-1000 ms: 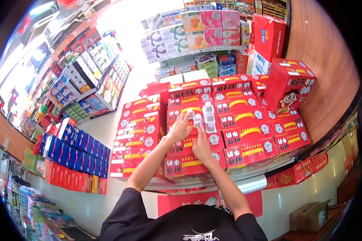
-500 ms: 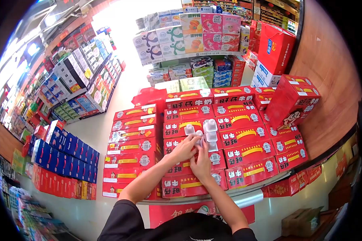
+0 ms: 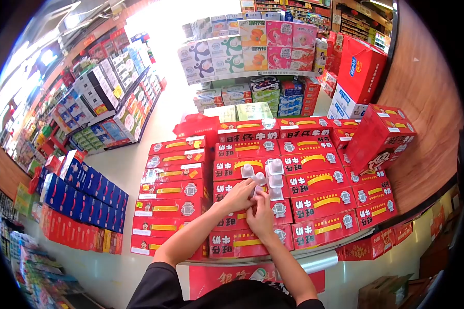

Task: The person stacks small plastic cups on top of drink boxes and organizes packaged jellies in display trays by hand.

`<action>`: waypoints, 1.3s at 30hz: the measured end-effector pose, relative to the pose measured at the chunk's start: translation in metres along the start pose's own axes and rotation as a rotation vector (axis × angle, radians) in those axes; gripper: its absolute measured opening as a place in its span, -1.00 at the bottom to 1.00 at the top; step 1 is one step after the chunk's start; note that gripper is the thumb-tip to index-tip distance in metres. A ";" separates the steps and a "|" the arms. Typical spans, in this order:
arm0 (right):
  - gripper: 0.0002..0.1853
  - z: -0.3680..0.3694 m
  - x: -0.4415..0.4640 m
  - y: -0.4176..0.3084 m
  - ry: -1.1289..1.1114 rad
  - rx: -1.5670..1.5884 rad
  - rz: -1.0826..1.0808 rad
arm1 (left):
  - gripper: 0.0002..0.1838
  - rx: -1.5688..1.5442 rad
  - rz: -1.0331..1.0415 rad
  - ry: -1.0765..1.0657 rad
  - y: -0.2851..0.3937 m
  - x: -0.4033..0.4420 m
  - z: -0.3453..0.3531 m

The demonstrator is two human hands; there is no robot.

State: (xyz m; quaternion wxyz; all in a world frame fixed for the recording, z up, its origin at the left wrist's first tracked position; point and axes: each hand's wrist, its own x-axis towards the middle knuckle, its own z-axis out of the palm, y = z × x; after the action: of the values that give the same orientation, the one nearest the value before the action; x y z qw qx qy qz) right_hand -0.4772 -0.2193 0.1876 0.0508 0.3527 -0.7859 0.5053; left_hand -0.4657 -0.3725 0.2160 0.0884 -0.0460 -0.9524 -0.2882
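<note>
Head view, shop interior. Left hand [image 3: 239,195] and right hand [image 3: 261,219] close together over the near-middle part of a broad bed of red cartons [image 3: 322,200], fingertips meeting at a small whitish piece [image 3: 255,192]; how firmly either hand grips it, cannot tell, the fingers cover much of it. Whitish cups [image 3: 247,170] sit on the carton tops just beyond the fingertips, mouths hidden. To their right, a whitish row [image 3: 276,180] of similar moulded shapes runs from far to near, just beside the right hand. Cartons carry yellow handles and dark lettering, laid in columns; a separate left column [image 3: 165,207] stands a little apart from the middle ones. At the right far corner, an upright red carton [image 3: 379,139] rises above the rest, near a wood-grain panel [image 3: 428,67]. Behind it, a red bag [image 3: 361,69] rests on a white-and-blue box [image 3: 346,106]. Far side: pale green boxes [image 3: 255,111], then a shelf display [image 3: 252,47] of white, orange and pink packs. Left of the cartons, across pale floor, blue boxes [image 3: 85,191] above red ones
</note>
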 end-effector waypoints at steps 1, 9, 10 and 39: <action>-0.63 0.001 -0.001 0.002 0.016 0.013 -0.015 | -0.50 -0.035 -0.002 0.014 0.002 0.000 0.000; -0.49 -0.004 -0.002 -0.003 0.081 0.131 -0.021 | -0.46 -0.166 0.000 0.117 0.023 -0.001 -0.014; -0.46 -0.004 -0.002 -0.004 0.121 0.125 -0.045 | -0.45 -0.182 0.011 0.142 0.025 0.000 -0.014; -0.44 0.002 -0.021 0.033 0.375 0.220 -0.413 | -0.26 -0.493 0.417 0.279 0.051 -0.021 0.006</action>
State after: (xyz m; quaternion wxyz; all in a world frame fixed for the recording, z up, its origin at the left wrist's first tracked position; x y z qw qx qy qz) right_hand -0.4813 -0.2028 0.1526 0.2582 0.4090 -0.6150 0.6227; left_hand -0.4389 -0.3275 0.2347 0.2608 -0.2196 -0.8032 -0.4885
